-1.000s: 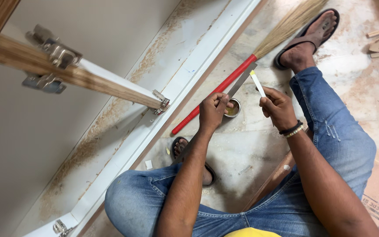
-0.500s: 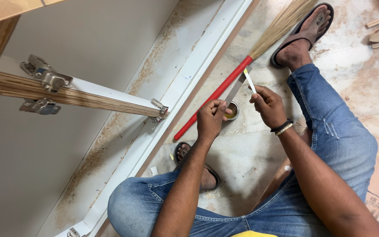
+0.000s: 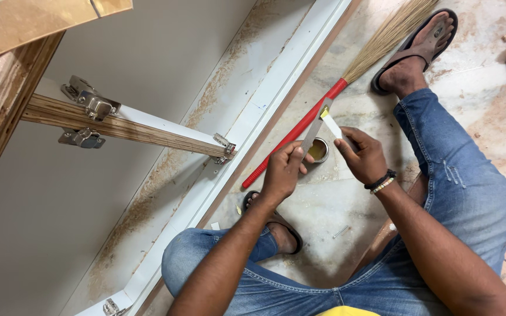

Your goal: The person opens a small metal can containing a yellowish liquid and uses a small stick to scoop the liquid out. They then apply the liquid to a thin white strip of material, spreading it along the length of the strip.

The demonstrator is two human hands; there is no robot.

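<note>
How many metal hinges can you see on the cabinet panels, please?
4: two hinges at the left end of the wood-edged panel, one at its right end, one on the bottom edge. Others may be hidden.

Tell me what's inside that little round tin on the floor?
The small open tin holds something yellowish, likely glue or paste. The left hand and its flat metal blade cover part of the tin, so how full it is stays hidden.

Broom bristle tips cut off at top edge; tin partly hidden behind left hand.
</note>
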